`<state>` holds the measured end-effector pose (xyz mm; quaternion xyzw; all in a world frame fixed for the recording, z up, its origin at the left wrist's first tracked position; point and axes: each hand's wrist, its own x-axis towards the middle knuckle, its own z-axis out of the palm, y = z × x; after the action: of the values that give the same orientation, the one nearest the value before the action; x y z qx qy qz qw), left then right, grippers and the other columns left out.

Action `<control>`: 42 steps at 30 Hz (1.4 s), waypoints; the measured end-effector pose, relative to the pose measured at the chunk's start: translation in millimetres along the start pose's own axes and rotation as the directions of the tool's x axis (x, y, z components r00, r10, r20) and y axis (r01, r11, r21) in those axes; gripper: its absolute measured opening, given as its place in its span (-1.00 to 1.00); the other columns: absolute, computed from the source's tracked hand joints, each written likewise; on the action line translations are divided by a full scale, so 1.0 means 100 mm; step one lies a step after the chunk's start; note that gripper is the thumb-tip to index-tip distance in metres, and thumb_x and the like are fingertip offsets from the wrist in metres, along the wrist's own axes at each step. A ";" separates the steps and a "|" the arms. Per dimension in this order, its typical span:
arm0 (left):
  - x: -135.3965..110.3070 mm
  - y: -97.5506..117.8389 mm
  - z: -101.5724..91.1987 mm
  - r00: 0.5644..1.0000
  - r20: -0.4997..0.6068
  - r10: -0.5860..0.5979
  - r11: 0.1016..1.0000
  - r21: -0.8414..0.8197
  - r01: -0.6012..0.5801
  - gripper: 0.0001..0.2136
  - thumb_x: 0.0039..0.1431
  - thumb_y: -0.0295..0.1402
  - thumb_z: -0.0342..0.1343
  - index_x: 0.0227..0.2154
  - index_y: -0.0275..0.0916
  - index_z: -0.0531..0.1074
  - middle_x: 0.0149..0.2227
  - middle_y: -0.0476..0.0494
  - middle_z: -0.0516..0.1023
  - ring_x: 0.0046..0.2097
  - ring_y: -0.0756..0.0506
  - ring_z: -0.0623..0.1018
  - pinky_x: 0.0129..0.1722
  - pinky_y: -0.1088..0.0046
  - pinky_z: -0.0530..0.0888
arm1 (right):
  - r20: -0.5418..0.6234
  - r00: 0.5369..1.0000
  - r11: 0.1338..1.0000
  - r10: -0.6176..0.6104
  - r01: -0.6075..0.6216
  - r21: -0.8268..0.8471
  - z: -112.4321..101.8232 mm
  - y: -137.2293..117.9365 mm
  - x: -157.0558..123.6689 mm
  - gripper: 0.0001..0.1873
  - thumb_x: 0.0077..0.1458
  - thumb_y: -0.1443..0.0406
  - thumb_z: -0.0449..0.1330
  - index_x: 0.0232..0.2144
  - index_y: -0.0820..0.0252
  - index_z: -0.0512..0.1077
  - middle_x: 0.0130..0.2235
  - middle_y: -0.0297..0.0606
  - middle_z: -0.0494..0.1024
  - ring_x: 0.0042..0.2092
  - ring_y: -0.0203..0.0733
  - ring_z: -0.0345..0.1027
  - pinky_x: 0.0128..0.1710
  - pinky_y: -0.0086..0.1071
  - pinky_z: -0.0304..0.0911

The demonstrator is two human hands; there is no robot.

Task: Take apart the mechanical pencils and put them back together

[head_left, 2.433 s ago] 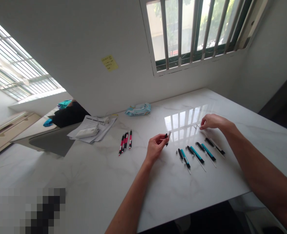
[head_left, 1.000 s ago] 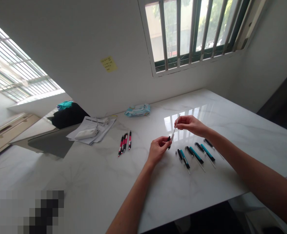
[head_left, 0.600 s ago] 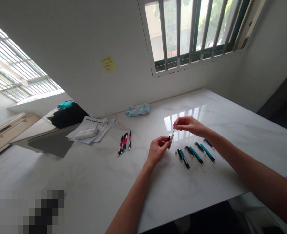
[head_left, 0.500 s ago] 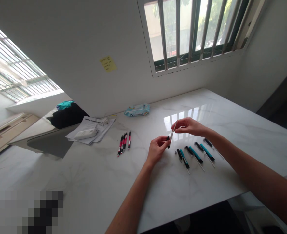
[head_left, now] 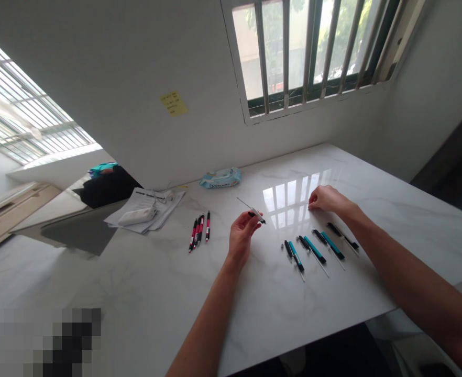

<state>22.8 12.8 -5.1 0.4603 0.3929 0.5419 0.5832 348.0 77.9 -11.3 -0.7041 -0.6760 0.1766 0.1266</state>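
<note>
My left hand (head_left: 242, 234) grips a white-and-black pen barrel (head_left: 257, 214), tilted above the table. A thin refill (head_left: 244, 202) points up and left from beside it. My right hand (head_left: 327, 201) is away to the right, low over the tabletop, with its fingertips pinched together; whatever is between them is too small to name. Below the hands lie taken-apart pens in a row: teal barrels (head_left: 315, 249) with black ends, black pen parts (head_left: 288, 248), white refills (head_left: 320, 266) and a small tip (head_left: 282, 246). At the row's right lies another black part (head_left: 335, 229).
Several red-and-black pens (head_left: 200, 230) lie left of my left hand. Behind them are papers (head_left: 164, 220) with a white device (head_left: 137, 215) on top, and a blue wipes pack (head_left: 220, 178) by the wall. A grey panel (head_left: 77, 230) stands at the left.
My hands have moved apart: the left went a little left with the pen barrel, the right went right, away from it. The thin refill now points up and left.
</note>
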 end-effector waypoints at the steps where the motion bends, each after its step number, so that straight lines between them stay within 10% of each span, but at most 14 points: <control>1: 0.00 -0.02 0.00 0.999 0.004 -0.037 0.999 0.029 0.037 -0.66 -0.01 -0.13 0.44 -0.24 -0.22 0.60 -0.09 -0.20 0.66 -0.09 -0.10 0.61 -0.07 0.41 0.50 | -0.001 1.000 1.000 -0.008 0.008 -0.003 0.03 -0.04 0.00 -0.88 -0.03 0.25 0.41 -0.39 0.15 0.70 -0.29 -0.10 0.70 -0.23 -0.03 0.57 -0.28 -0.33 0.37; 9: 0.01 -0.12 -0.01 0.980 0.094 -0.178 0.969 0.189 0.158 -0.63 -0.06 -0.11 0.47 -0.28 -0.28 0.65 -0.28 -0.19 0.67 -0.26 -0.07 0.58 -0.16 0.42 0.49 | -0.056 0.984 0.942 -0.171 0.180 0.283 0.05 -0.29 -0.04 -0.83 0.12 0.19 0.32 -0.29 0.15 0.63 -0.24 -0.16 0.69 -0.22 -0.09 0.55 -0.23 -0.29 0.40; 14: 0.02 -0.12 -0.01 0.971 0.146 -0.192 0.951 0.271 0.147 -0.64 -0.08 -0.11 0.47 -0.30 -0.28 0.67 -0.33 -0.16 0.67 -0.30 -0.06 0.55 -0.22 0.45 0.43 | -0.238 0.936 0.412 -0.260 0.330 0.849 0.09 -0.52 -0.07 -0.57 0.00 0.07 0.46 -0.15 0.17 0.55 -0.21 -0.19 0.68 -0.21 -0.14 0.56 -0.16 -0.24 0.45; 18: 0.01 -0.11 0.01 0.965 0.160 -0.207 0.940 0.308 0.150 -0.67 -0.07 -0.14 0.46 -0.32 -0.28 0.67 -0.34 -0.14 0.65 -0.31 -0.06 0.53 -0.23 0.45 0.41 | -0.169 0.952 0.235 -0.254 0.230 0.945 0.11 -0.65 -0.13 -0.54 -0.07 0.10 0.52 -0.14 0.13 0.55 -0.19 -0.20 0.69 -0.19 -0.15 0.58 -0.13 -0.25 0.44; 42: -0.02 -0.07 0.05 0.967 0.150 -0.206 0.935 0.321 0.150 -0.69 -0.06 -0.15 0.45 -0.33 -0.27 0.66 -0.35 -0.12 0.64 -0.32 -0.05 0.51 -0.24 0.46 0.39 | -0.129 0.962 0.261 -0.242 0.192 0.946 0.11 -0.71 -0.19 -0.55 -0.11 0.12 0.53 -0.17 0.12 0.57 -0.15 -0.19 0.69 -0.10 -0.12 0.55 -0.22 -0.35 0.36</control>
<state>29.3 10.5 -10.5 0.5550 0.4579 0.3750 0.5846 279.0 62.3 9.9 -0.3877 -0.5310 0.5380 0.5275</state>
